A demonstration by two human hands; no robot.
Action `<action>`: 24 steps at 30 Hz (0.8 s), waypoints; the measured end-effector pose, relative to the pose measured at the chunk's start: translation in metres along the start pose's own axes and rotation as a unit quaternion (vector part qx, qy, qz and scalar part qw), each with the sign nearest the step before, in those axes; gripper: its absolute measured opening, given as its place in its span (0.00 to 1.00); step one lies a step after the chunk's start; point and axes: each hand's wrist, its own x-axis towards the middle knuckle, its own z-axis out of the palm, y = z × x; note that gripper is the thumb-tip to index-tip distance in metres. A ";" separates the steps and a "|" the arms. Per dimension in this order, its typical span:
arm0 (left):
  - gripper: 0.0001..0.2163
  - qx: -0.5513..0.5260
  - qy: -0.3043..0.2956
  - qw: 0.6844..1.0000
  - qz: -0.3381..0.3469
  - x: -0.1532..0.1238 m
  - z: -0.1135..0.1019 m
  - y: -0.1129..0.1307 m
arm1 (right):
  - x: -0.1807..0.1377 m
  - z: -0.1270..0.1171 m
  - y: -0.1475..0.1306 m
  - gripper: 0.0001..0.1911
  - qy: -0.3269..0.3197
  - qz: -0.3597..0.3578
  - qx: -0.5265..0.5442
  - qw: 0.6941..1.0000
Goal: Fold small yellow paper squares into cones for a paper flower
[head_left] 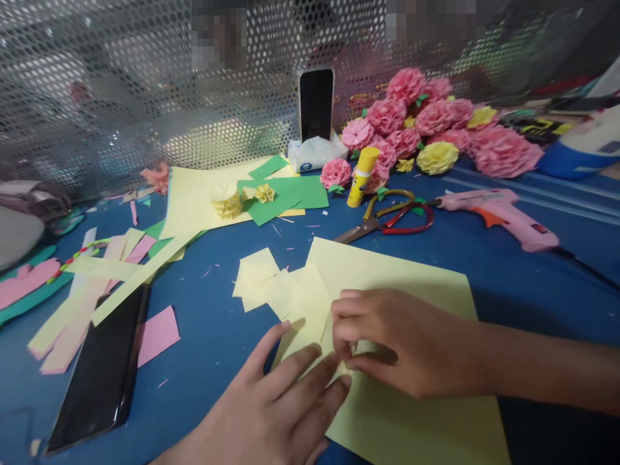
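Observation:
A large pale yellow sheet of paper [411,426] lies on the blue table in front of me. My left hand [285,400] rests flat on its left part, fingers spread. My right hand [382,342] is over the middle of the sheet, thumb and fingers pinched together near my left fingertips. Whatever is in that pinch is mostly hidden; I cannot make it out. Small cut yellow paper squares [261,278] lie overlapping beyond my left hand, some on the sheet's left edge. Past the sheet are scissors [368,226] with one olive and one red handle loop.
A yellow glue stick [361,181] stands near pink paper flowers [387,116]. A pink glue gun [513,216] lies at right. Another phone stands upright [316,106] behind. At left are paper strips [116,278] on a black phone [101,374]. A perforated metal panel [145,84] borders the back.

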 end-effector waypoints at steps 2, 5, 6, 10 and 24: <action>0.17 -0.001 0.002 1.000 0.000 0.000 0.000 0.000 | 0.000 0.001 -0.002 0.03 0.006 0.010 0.000 1.000; 0.17 -0.005 0.001 1.000 -0.001 0.001 0.000 0.001 | 0.000 0.003 -0.005 0.04 0.016 0.020 0.000 1.000; 0.17 -0.006 0.001 1.000 -0.003 0.001 0.000 0.001 | 0.000 0.004 -0.005 0.04 0.020 0.021 0.002 1.000; 0.18 -0.005 0.004 1.000 -0.007 0.001 0.000 0.003 | 0.001 0.004 -0.003 0.05 0.027 0.038 0.014 0.999; 0.18 -0.023 0.001 1.000 -0.021 0.001 0.002 0.003 | 0.004 0.001 0.007 0.07 0.014 0.068 0.023 0.997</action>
